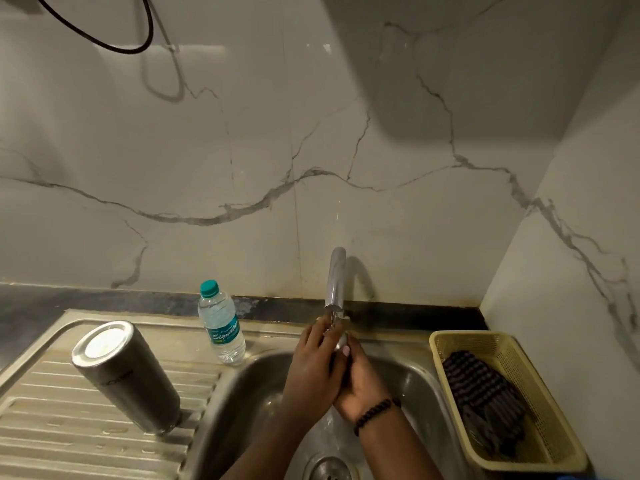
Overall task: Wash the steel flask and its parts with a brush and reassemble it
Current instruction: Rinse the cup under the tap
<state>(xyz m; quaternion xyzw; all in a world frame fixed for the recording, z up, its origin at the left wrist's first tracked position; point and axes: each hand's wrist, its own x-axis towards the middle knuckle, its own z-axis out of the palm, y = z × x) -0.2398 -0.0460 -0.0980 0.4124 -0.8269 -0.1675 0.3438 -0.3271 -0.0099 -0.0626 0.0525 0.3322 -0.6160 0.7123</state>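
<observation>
Item: clear plastic water bottle (221, 327) with teal cap, upright at the sink's back edge; its teal label reads "Signature", I think, the last letters turned out of view.

Item: cylindrical brushed-steel flask body (126, 375), standing inverted on the ribbed steel draining surface (52, 441) left of the basin, flat base up, long axis about vertical, leaning in this wide view. A small dark mark on its side is unreadable.

Item: chrome tap spout (335, 278), over the steel sink basin (420, 382), water running.

Item: pale yellow plastic basket (540, 441) to the right, holding a dark striped cloth (485, 400).

My left hand (311, 372) and right hand (363, 382), a black bead bracelet (375, 412) on its wrist, are pressed together under the tap, fingers curled round a small steel part (341, 341) that they mostly hide.
</observation>
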